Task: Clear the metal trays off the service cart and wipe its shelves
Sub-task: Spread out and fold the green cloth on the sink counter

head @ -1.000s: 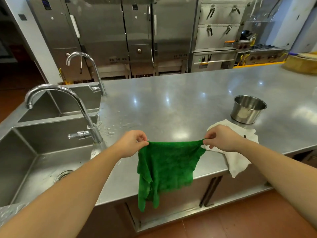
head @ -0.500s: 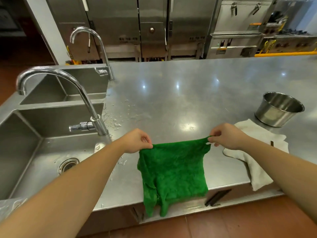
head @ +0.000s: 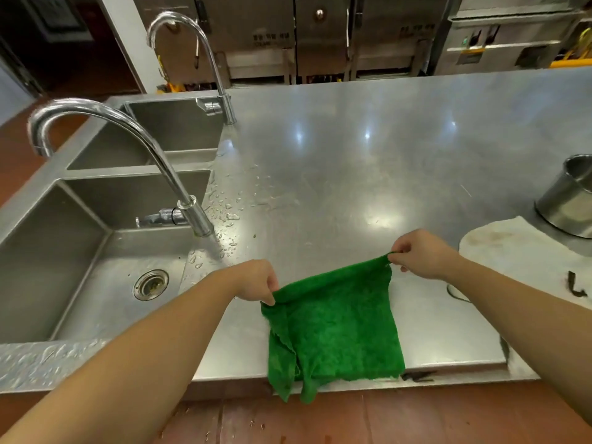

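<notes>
Near sink basin [head: 96,283] at about 9 o'clock has nothing in it but its drain [head: 150,284]; the far basin [head: 160,133] up at 10 o'clock looks bare too. Steel pot [head: 570,200] at 3 o'clock sits on the counter [head: 336,174], and I can't tell what's in it since it's cut off by the frame edge. A white rag [head: 525,251] lies just beside the pot. Left hand [head: 254,280] and right hand [head: 419,254] each have fingers pinched tight on a top corner of the green cloth [head: 336,328], stretched between them at 6 o'clock and draped over the counter's front edge (bottom hem dangling past it). Water drops around the near faucet [head: 134,149]; second faucet [head: 192,46] at 11 o'clock. Cabinets [head: 320,33] at 12 o'clock carry small lettering, too blurry to read. No cart or trays in view
</notes>
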`<state>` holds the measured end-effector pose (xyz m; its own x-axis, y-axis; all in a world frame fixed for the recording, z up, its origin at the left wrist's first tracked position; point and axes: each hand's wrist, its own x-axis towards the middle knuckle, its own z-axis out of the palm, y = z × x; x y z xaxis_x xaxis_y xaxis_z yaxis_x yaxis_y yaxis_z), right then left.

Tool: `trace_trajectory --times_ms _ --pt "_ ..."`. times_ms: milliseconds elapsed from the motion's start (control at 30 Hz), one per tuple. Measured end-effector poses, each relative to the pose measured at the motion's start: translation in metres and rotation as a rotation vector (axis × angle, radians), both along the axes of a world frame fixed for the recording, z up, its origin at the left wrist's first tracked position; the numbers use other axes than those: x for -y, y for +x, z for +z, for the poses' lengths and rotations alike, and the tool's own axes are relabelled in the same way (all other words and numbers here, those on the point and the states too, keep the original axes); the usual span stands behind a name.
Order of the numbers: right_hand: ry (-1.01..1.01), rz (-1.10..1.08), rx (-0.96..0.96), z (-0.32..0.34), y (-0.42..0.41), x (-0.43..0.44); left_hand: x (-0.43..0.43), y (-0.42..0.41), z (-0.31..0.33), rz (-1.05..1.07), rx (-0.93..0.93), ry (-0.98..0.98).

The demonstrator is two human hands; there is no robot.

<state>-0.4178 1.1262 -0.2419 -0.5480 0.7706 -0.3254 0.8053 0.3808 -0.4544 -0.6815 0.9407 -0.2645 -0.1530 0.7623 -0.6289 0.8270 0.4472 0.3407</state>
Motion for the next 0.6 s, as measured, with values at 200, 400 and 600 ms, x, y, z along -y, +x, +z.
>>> trace_trajectory --times_ms 200,400,600 --pt "-0.011 0.007 -0.024 -0.003 0.001 -0.016 -0.002 -0.006 0.006 0.113 0.086 0.079" --pt "-0.022 0.021 -0.025 0.0 0.0 -0.022 -0.002 -0.015 0.016 0.192 0.201 0.075" --pt "-0.029 0.033 -0.03 0.001 -0.002 -0.022 0.006 -0.018 0.011 0.154 0.156 0.081"
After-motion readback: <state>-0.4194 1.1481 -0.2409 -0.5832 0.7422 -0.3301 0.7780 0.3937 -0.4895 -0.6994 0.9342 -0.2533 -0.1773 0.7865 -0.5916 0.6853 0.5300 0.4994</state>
